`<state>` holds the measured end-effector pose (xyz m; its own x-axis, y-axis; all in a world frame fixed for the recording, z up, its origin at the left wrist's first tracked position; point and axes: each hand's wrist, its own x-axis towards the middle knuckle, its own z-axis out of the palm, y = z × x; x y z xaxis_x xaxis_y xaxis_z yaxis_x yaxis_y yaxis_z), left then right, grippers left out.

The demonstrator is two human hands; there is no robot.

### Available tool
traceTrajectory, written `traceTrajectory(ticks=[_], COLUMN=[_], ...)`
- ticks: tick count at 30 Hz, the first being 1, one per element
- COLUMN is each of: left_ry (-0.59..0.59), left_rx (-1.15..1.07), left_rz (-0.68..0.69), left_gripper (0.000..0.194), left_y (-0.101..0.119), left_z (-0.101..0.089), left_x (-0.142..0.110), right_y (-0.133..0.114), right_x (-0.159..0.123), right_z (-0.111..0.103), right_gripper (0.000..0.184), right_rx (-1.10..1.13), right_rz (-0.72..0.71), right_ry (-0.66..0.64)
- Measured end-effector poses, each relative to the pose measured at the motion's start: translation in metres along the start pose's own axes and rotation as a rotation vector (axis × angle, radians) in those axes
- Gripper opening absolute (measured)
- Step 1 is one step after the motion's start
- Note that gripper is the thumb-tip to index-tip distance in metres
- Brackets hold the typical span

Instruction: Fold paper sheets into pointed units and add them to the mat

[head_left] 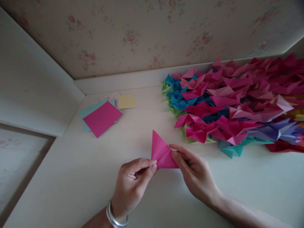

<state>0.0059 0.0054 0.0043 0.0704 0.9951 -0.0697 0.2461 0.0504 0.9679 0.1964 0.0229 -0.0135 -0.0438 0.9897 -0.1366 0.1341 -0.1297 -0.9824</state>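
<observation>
Between my hands is a pink sheet of origami paper point(161, 151), folded into a triangle with a crease running across its middle. One point of it stands up toward the wall, and its lower edge lies level. My left hand point(136, 179) pinches the lower left corner between thumb and forefinger; silver bangles circle that wrist. With thumb and fingers closed on the right edge, my right hand point(193, 171) holds the other side. The tips of some right fingers are hidden behind the paper.
A large heap of folded paper pieces point(228, 101), mostly pink with blue, green and purple, covers the back right of the white table point(78, 190). At the back left lie a magenta sheet point(103, 119), light blue paper point(85, 109) and a yellow square point(127, 101). Floral wallpaper point(133, 38) rises behind.
</observation>
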Motion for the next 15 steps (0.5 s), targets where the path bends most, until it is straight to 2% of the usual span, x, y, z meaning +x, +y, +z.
traceTrajectory(ticks=[1,3,5,7,9,12,15], left_ry=[0.013,0.039,0.039,0.01,-0.066,-0.214,-0.232], left_rx=[-0.006,-0.034,-0.068,-0.098,-0.138,-0.206,-0.208], left_rz=[-0.004,-0.022,-0.082,-0.169,-0.243,-0.314,-0.334], left_gripper=[0.011,0.026,0.046,0.056,0.054,0.029,0.024], left_y=[-0.001,-0.002,-0.003,-0.002,-0.002,-0.004,-0.006], left_z=[0.001,0.002,0.003,0.003,0.002,0.002,0.002], left_x=[-0.001,-0.002,-0.002,0.001,0.004,0.008,0.008], right_y=[0.0,0.001,0.003,0.004,0.005,0.005,0.005], right_x=[0.0,0.0,0.0,0.0,-0.002,-0.004,-0.006], right_z=[0.0,0.0,0.0,0.0,0.0,0.0,0.0], right_gripper=[0.026,0.026,0.026,0.027,0.027,0.025,0.023], right_rx=[-0.003,-0.01,-0.021,-0.047,-0.09,-0.177,-0.233], right_rz=[-0.004,-0.014,-0.026,-0.038,-0.051,-0.092,-0.145], right_ry=[-0.002,0.0,0.005,0.009,0.002,-0.016,-0.016])
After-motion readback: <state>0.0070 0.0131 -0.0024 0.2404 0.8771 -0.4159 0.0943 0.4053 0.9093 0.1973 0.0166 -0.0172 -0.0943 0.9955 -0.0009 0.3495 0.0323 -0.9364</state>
